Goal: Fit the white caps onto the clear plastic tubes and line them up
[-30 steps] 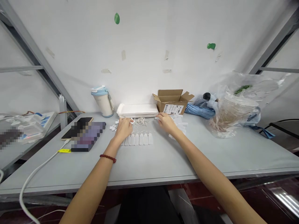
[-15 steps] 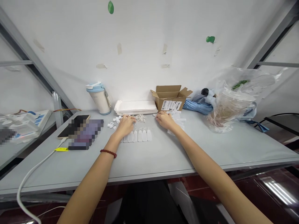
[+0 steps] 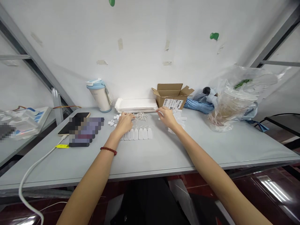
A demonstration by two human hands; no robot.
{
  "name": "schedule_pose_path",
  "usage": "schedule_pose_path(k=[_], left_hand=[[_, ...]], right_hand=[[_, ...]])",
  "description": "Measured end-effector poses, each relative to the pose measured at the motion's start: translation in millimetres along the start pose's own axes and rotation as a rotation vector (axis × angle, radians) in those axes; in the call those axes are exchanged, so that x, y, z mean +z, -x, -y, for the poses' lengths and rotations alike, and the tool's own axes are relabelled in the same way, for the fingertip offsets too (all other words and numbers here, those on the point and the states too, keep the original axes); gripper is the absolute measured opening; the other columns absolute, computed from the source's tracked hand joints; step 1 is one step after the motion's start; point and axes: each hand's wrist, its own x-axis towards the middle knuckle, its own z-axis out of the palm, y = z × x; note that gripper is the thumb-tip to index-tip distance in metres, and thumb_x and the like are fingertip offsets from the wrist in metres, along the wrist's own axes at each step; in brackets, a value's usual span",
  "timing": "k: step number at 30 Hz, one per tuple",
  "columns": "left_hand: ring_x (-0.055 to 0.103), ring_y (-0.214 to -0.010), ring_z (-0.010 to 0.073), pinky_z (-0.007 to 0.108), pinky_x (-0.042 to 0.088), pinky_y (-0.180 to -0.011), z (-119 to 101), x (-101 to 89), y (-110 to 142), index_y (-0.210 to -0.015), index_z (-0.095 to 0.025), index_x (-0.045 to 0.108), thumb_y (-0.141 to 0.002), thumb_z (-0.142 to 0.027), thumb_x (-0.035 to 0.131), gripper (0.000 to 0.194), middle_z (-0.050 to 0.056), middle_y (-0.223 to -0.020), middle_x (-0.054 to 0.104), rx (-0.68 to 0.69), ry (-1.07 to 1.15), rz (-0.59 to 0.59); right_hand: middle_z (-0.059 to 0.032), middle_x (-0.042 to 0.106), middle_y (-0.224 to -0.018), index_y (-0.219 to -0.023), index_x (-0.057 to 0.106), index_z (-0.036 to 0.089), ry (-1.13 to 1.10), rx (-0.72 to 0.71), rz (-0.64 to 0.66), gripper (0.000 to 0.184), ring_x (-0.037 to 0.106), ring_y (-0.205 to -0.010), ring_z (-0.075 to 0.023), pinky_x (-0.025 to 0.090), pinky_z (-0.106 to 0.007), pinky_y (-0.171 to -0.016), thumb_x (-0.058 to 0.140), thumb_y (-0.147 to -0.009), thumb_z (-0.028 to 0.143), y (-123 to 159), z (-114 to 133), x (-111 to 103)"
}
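Observation:
My left hand (image 3: 125, 122) is over the small white plastic caps (image 3: 112, 122), its fingers bent and slightly apart, nearest the tangle of white strings (image 3: 141, 116). What lies beneath the fingertips is hidden. My right hand (image 3: 167, 117) reaches to the right end of the stacked white trays (image 3: 137, 104), thumb and forefinger apart, with nothing visible held between them. Beside and partly under it are several translucent plastic pieces (image 3: 180, 120). Between the hands, nearer me, several translucent flat bottle-like pieces (image 3: 141, 134) lie in a row, thin strings at their far ends.
An open cardboard box (image 3: 170, 97) stands behind my right hand. On the left are a tumbler (image 3: 100, 97), a phone (image 3: 65, 126), a blurred dark device (image 3: 87, 131) and a white cable (image 3: 35, 168). Rightward lie a folded blue umbrella (image 3: 199, 105) and a bagged tub (image 3: 234, 104).
My right hand has lifted slightly, its thumb and forefinger parting. My left hand stays by the caps and strings, its fingers shifting a little. The camera view has tilted slightly.

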Motion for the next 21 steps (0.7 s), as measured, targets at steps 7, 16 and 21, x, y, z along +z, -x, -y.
schedule_pose_path(k=[7, 16, 21], left_hand=[[0.043, -0.110, 0.0337, 0.049, 0.036, -0.090, 0, 3.9, 0, -0.098, -0.022, 0.070, -0.069, -0.003, 0.040, 0.046, 0.004, -0.123, 0.060, -0.002, -0.058, 0.058], [0.046, -0.110, 0.0324, 0.047, 0.037, -0.092, 1, 3.5, -1, -0.107, -0.020, 0.067, -0.067, -0.003, 0.040, 0.050, 0.006, -0.120, 0.062, -0.017, -0.026, 0.021], [0.050, -0.113, 0.0261, 0.042, 0.036, -0.099, -5, -4.6, -3, -0.105, -0.018, 0.068, -0.068, -0.005, 0.037, 0.049, 0.007, -0.116, 0.065, 0.004, 0.129, -0.033]], right_hand=[[-0.0099, 0.062, -0.102, -0.096, 0.063, 0.017, -0.059, -0.094, -0.065, 0.025, 0.053, -0.099, -0.0230, 0.037, -0.034, -0.085, 0.041, -0.087, 0.012, 6, 20, -4], [-0.0095, 0.063, -0.100, -0.097, 0.063, 0.018, -0.084, -0.187, -0.056, 0.025, 0.053, -0.097, -0.0222, 0.037, -0.033, -0.084, 0.039, -0.088, 0.013, 12, 37, -7], [-0.0090, 0.064, -0.097, -0.090, 0.063, 0.018, -0.175, -0.149, -0.056, 0.023, 0.056, -0.095, -0.0207, 0.040, -0.032, -0.083, 0.041, -0.086, 0.011, 14, 36, -8]])
